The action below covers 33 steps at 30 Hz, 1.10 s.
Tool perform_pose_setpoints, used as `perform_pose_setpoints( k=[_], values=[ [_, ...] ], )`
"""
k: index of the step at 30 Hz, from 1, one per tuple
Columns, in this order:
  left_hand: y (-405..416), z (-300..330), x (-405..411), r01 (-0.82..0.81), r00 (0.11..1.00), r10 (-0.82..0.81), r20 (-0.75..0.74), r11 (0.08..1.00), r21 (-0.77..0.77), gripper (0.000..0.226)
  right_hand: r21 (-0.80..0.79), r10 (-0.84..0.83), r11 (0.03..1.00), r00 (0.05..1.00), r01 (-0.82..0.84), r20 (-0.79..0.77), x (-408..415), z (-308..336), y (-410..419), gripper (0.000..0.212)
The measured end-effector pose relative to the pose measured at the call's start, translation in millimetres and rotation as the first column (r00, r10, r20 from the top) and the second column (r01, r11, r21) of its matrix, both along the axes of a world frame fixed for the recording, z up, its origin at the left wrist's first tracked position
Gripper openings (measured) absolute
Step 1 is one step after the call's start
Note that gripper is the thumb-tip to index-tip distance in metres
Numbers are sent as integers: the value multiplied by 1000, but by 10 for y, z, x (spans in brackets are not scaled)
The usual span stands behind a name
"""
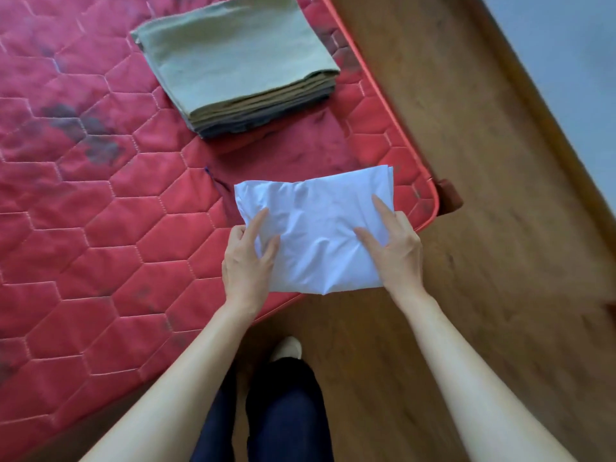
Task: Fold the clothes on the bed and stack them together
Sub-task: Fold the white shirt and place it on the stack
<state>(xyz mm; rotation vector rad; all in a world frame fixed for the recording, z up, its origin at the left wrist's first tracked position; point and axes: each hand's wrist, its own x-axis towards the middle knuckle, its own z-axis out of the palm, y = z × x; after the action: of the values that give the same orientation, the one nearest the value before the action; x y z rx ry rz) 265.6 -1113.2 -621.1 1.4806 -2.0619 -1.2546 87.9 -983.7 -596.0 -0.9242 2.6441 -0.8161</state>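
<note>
While both hands hold it, the folded white garment (pixel 316 228) lies at the near right corner of the red quilted mattress (pixel 83 195), its long axis running from the left hand to the right and tilting slightly upward toward the right. The left hand (pixel 248 258) grips the garment's left end, thumb and fingers on top, the rest of the grip hidden underneath. The right hand (pixel 396 248) grips the right end, with index finger and thumb spread over the top face. The garment's near edge overhangs the mattress edge above the wooden floor (pixel 450 161); its far right corner shows several stacked layers. Farther up the mattress, well apart from the white garment, sits a stack of folded clothes (pixel 233 68), olive-green on top with darker layers below, its far edge cut off by the frame. A red cloth (pixel 283 151) lies flat between the stack and the garment, hard to tell from the mattress. Open mattress surface extends to the left. Dark trousers (pixel 283 411) and a light shoe (pixel 286 348) show below.
</note>
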Motion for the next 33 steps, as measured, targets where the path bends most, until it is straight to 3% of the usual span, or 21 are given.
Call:
perform_pose_setpoints(
  k=[8,19,24,33],
  values=[
    [-375,-54,-570,-44,998,42,-37,998,-44,49,-20,61,998,998,-62,-28,-684,-102,-439,64],
    [-896,-289,-815,-349,937,344,-69,931,-104,46,-58,340,938,940,-341,-21,-1187,-428,-1612,63],
    [-799,-564,-866,-439,898,438,-34,893,-99,46,-41,423,906,905,-421,57,-1301,-777,-1663,64],
    [-527,-966,-953,-537,842,535,62,843,17,48,43,424,901,896,-432,133,-1438,-1187,-1426,62]
  ],
)
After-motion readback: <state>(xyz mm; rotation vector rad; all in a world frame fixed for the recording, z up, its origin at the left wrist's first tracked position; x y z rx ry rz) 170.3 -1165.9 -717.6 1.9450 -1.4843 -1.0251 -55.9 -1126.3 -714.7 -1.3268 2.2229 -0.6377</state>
